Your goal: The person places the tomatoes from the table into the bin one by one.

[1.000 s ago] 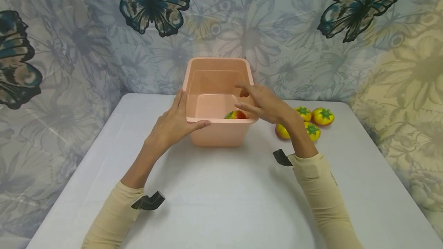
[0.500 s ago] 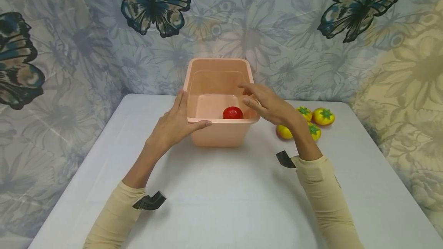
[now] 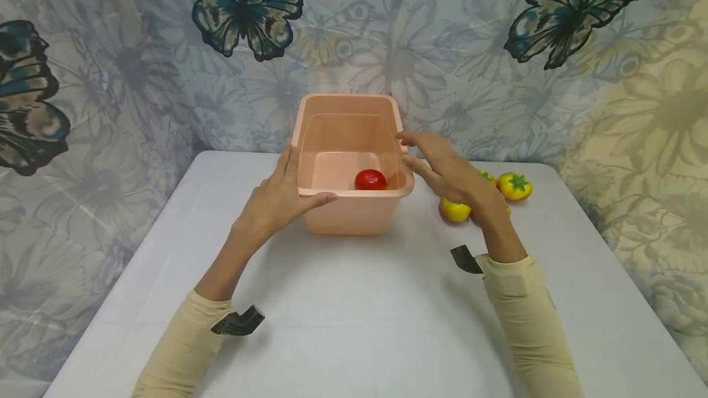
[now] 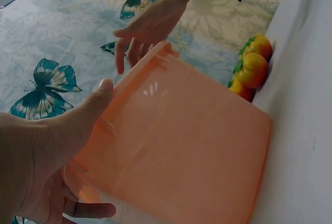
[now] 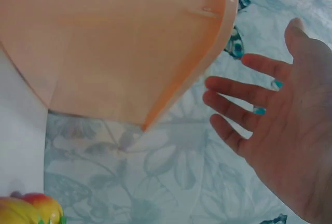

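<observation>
A peach-coloured plastic tub [image 3: 351, 217] stands on the table near its back edge. Inside, near the front right corner, lies a round tomato-like fruit [image 3: 370, 180], red side up. My left hand [image 3: 271, 195] rests against the tub's left front corner, fingers straight along the side and thumb laid along the front rim. Just outside the right rim hovers my right hand [image 3: 448, 167], holding nothing, fingers spread and loosely bent. The right wrist view shows that palm bare [image 5: 295, 125], apart from the tub wall [image 5: 104, 53].
Several yellow-and-red tomato-like fruits with green leafy caps [image 3: 514, 186] sit to the tub's right, partly behind my right forearm. A white cloth covers the table [image 3: 365, 312]. A butterfly-patterned backdrop [image 3: 442, 85] rises behind it.
The fruit left my right hand and rolled from leafy cap showing to red side up in the tub. My right hand drew back rightward over the rim; my left hand stayed.
</observation>
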`<state>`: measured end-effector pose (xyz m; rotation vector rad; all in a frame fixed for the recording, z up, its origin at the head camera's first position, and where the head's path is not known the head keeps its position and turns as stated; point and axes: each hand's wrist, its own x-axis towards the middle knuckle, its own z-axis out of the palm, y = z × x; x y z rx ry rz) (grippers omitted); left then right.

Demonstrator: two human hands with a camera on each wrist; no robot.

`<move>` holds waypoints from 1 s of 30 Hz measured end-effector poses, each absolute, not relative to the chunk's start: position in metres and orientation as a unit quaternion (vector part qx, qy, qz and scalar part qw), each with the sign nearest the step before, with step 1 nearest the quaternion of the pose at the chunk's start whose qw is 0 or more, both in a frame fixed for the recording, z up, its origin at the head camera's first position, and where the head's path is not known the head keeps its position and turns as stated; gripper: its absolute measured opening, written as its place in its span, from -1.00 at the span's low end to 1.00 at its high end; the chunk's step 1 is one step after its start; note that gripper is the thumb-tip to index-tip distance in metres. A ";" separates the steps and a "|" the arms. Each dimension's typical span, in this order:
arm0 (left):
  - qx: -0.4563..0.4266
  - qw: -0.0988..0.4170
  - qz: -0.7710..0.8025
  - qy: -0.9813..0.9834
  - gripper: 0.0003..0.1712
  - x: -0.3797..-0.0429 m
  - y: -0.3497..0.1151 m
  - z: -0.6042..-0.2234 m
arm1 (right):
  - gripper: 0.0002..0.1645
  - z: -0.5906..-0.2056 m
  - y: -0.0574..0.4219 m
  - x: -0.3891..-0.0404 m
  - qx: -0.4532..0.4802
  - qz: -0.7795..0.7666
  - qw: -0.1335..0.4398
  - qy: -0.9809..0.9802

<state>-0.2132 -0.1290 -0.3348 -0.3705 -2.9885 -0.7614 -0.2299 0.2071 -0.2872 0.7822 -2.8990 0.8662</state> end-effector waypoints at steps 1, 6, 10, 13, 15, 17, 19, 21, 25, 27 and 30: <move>-0.119 0.018 -0.247 -0.962 0.56 -0.213 -0.129 -0.335 | -0.25 -0.286 0.209 -0.229 0.246 0.274 0.008 -0.930; -0.124 0.024 -0.248 -0.960 0.55 -0.214 -0.130 -0.335 | -0.25 -0.285 0.218 -0.224 0.232 0.262 0.010 -0.937; -0.125 0.018 -0.247 -0.961 0.55 -0.214 -0.130 -0.336 | -0.26 -0.287 0.228 -0.222 0.229 0.257 0.016 -0.939; -0.123 0.016 -0.249 -0.960 0.55 -0.214 -0.130 -0.336 | -0.25 -0.288 0.236 -0.220 0.227 0.253 0.014 -0.940; -0.124 0.018 -0.249 -0.960 0.55 -0.215 -0.130 -0.336 | -0.25 -0.287 0.242 -0.219 0.222 0.252 0.008 -0.942; -0.125 0.020 -0.250 -0.960 0.55 -0.215 -0.130 -0.336 | -0.25 -0.287 0.248 -0.218 0.217 0.249 0.003 -0.944; -0.124 0.021 -0.250 -0.960 0.55 -0.215 -0.130 -0.336 | -0.24 -0.286 0.255 -0.218 0.211 0.245 -0.002 -0.946; -0.121 0.021 -0.251 -0.960 0.55 -0.216 -0.130 -0.335 | -0.23 -0.287 0.262 -0.217 0.207 0.239 -0.003 -0.949; -0.121 0.021 -0.253 -0.960 0.54 -0.216 -0.131 -0.336 | -0.23 -0.290 0.277 -0.216 0.201 0.228 0.004 -0.953; -0.122 0.020 -0.255 -0.959 0.55 -0.217 -0.131 -0.337 | -0.22 -0.291 0.284 -0.215 0.191 0.225 0.002 -0.955; -0.123 0.018 -0.256 -0.959 0.55 -0.216 -0.131 -0.337 | -0.20 -0.294 0.293 -0.216 0.178 0.222 -0.003 -0.959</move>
